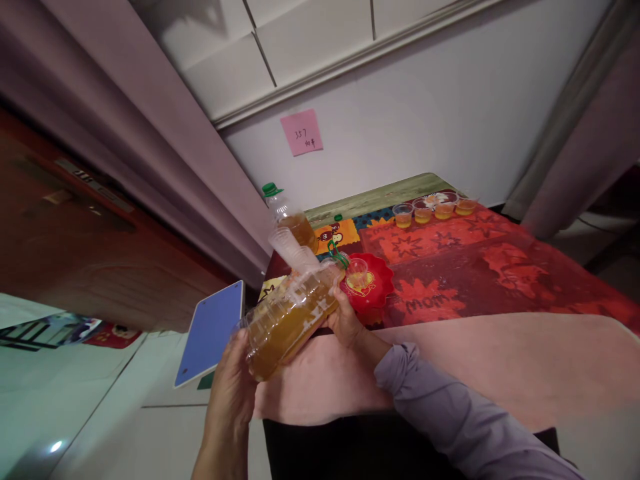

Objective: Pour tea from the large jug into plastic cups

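The left hand [231, 363] curls round the bottom of the tilted bottle [294, 317], the right hand [346, 320] round its neck end, by the desk's [510, 267] left edge. Tipped too fast, drink [277, 347] could miss the cup [357, 272].

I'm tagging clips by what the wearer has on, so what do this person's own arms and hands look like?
Both the left hand and the right hand are ungloved. A wrinkled, plain lavender sleeve covers the right arm, bunched below the bare wrist. No sleeve shows on the left.
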`<state>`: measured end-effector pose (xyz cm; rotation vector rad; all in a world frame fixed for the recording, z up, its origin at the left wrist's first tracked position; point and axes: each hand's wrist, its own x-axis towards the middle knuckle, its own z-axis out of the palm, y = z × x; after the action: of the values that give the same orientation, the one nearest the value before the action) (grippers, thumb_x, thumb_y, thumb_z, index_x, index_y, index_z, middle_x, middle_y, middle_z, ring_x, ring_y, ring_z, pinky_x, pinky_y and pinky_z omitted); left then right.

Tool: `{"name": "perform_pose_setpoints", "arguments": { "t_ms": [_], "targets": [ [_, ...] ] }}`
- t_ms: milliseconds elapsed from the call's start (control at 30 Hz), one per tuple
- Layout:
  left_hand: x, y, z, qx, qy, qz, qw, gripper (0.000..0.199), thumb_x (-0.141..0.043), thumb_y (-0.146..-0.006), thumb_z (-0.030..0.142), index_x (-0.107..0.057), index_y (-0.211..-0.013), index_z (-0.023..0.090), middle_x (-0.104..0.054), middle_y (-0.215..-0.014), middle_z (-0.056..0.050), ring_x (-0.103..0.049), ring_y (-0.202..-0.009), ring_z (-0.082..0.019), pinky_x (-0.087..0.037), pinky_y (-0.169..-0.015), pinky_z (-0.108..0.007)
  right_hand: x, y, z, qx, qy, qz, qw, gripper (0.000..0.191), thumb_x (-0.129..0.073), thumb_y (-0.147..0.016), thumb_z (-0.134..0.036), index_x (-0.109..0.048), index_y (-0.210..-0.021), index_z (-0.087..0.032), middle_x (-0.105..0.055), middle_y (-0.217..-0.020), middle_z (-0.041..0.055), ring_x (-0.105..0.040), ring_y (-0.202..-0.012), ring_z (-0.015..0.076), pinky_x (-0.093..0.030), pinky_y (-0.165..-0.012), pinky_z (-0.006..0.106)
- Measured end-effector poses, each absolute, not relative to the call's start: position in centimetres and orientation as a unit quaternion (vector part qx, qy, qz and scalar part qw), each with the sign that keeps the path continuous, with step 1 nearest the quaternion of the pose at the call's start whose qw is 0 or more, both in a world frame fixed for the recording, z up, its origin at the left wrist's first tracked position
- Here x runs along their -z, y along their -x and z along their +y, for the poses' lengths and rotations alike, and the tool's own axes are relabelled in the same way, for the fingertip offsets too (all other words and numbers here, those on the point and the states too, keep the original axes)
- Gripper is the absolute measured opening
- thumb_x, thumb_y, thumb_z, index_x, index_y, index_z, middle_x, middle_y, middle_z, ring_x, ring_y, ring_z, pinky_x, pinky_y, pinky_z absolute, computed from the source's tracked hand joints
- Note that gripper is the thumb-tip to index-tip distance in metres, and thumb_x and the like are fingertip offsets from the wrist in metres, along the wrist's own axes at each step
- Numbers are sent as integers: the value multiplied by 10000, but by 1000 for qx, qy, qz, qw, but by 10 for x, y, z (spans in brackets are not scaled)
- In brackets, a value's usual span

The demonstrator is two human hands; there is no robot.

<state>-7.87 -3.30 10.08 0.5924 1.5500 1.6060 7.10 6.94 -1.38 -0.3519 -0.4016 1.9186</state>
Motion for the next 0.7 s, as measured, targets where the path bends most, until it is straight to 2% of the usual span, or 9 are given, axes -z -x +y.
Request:
{"name": "perform_pose_setpoints", "arguments": {
  "t_ms": [333, 700],
  "targets": [
    [-103, 77, -32, -628, -235, 617, 412, 675, -953, -645, 539, -768, -1186, 180, -820, -1142, -106, -749, -1151, -367, -619, -966, -458, 14, -70, 69, -806, 152, -165, 547, 658, -710, -800, -736, -707, -1244, -250, -789, -1288, 67, -710, -1226, 325, -645, -932, 498],
    [-104, 77, -33, -627, -227, 621, 412, 665, -950, -655, 529, -768, -1199, 193, -815, -1172, -105, -751, -1156, -359, -627, -946, -444, 11, -72, 68, -804, 144, -169, 551, 604, -688, -830, -723, -709, -1214, -257, -780, -1312, 66, -681, -1292, 319, -646, -949, 484]
  ]
}}
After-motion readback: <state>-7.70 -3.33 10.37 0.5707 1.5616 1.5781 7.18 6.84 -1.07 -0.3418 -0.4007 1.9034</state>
